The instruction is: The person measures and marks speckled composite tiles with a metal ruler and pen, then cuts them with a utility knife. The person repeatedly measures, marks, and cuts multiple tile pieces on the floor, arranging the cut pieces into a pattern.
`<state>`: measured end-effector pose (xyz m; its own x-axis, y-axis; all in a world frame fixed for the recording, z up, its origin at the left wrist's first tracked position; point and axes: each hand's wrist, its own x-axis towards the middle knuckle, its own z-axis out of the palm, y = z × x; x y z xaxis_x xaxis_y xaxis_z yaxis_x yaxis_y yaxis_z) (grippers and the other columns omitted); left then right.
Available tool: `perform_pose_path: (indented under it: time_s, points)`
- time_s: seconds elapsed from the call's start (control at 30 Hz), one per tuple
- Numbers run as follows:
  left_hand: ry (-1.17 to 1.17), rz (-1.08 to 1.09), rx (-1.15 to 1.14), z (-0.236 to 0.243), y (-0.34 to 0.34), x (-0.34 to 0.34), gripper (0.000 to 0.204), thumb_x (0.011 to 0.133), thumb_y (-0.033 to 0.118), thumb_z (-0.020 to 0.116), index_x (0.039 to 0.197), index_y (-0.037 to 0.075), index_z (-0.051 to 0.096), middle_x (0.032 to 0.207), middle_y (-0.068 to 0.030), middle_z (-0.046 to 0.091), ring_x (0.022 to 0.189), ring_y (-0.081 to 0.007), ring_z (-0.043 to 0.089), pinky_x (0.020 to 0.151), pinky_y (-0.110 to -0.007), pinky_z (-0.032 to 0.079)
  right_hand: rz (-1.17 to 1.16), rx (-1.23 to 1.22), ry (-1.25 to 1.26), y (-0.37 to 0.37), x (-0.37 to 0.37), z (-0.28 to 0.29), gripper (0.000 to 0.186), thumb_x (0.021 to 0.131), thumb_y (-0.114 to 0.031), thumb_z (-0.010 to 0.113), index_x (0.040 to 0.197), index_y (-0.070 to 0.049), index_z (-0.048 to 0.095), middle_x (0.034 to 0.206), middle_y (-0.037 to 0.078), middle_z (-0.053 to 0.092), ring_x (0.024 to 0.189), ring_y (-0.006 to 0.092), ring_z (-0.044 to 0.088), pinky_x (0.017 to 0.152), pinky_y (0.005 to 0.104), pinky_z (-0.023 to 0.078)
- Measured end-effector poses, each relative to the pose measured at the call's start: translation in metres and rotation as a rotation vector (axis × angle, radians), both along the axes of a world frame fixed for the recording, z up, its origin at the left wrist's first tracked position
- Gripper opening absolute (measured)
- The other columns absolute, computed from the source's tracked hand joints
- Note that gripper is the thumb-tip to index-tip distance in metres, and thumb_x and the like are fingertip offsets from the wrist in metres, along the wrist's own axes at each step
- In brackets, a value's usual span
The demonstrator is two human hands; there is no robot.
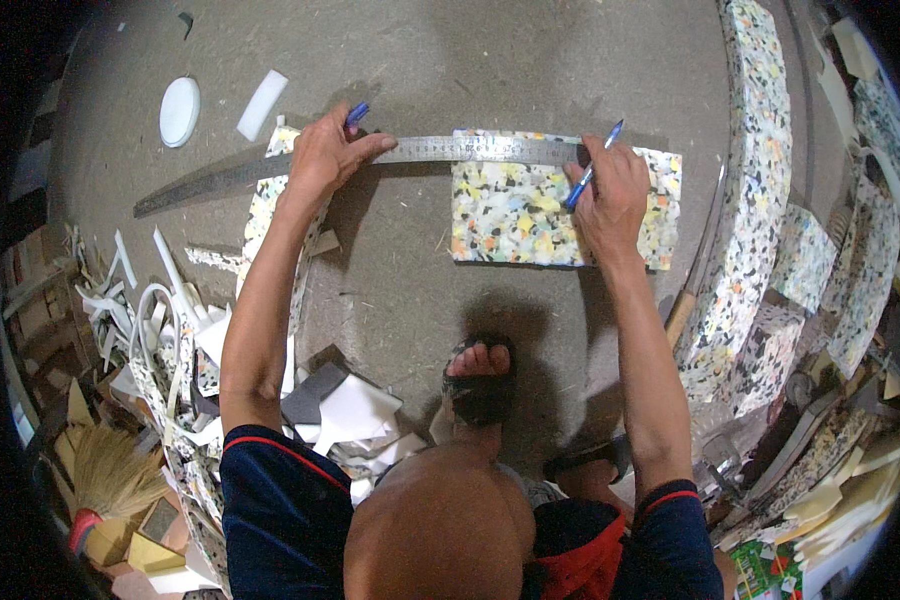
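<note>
My left hand [330,150] is closed at the long metal ruler [430,149], with a small blue object like a pen cap [358,112] among its fingers. The ruler stretches left past it and lies across a speckled multicoloured foam piece [515,215] on the right. My right hand [615,195] grips a blue-and-silver pen [595,165] over that piece, at the ruler's right part. Under my left wrist is a narrow speckled foam piece [263,220], partly hidden by my arm.
A white oval [179,110] and white strip [262,103] lie on the concrete floor [450,60]. Long speckled foam slabs [755,100] and a wooden-handled blade [682,315] line the right. Foam scraps [355,410] and a straw broom [110,470] are at lower left.
</note>
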<state>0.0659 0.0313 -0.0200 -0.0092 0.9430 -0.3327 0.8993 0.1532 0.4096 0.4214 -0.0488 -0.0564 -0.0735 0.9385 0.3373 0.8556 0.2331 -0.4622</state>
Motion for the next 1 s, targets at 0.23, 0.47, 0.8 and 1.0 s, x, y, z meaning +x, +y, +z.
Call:
perform_pose_path:
  time_s: [0.23,0.47,0.8,1.0]
  points:
    - [0.016,-0.096,0.085,-0.006,0.004,-0.005,0.06,0.079,0.052,0.085,0.086,0.002,0.053,0.073,-0.0094,0.058,0.069,-0.0196,0.054,0.063,-0.037,0.047,-0.084,0.047,0.162,-0.012,0.002,0.01,0.042,0.089,-0.015,0.073,0.129,-0.005,0.065,0.11,0.016,0.069,0.106,0.0344,0.06,0.095,0.0487,0.045]
    - [-0.014,-0.048,0.053,0.002,0.005,0.004,0.054,0.079,0.044,0.086,0.089,-0.001,0.058,0.074,-0.0104,0.06,0.069,-0.0204,0.055,0.063,-0.037,0.047,-0.503,-0.216,0.802,-0.049,0.037,0.022,0.028,0.098,-0.012,0.066,0.123,0.0,0.07,0.096,0.001,0.069,0.08,0.0067,0.058,0.071,0.0232,0.048]
    - [0.012,-0.07,0.033,0.007,0.003,0.006,0.053,0.079,0.042,0.086,0.094,-0.003,0.062,0.08,-0.014,0.066,0.073,-0.0226,0.061,0.067,-0.039,0.05,-0.473,-0.093,0.674,-0.042,0.035,0.015,0.026,0.092,-0.009,0.07,0.115,0.002,0.072,0.104,0.018,0.074,0.088,0.0186,0.071,0.076,0.0307,0.055]
    - [-0.021,-0.072,0.043,0.004,0.0,0.002,0.052,0.081,0.042,0.085,0.095,-0.002,0.062,0.08,-0.0135,0.066,0.073,-0.0229,0.06,0.067,-0.038,0.05,-0.454,-0.136,0.712,-0.036,0.038,0.017,0.025,0.092,-0.01,0.069,0.113,0.003,0.073,0.096,0.018,0.075,0.076,0.0164,0.069,0.067,0.0302,0.054]
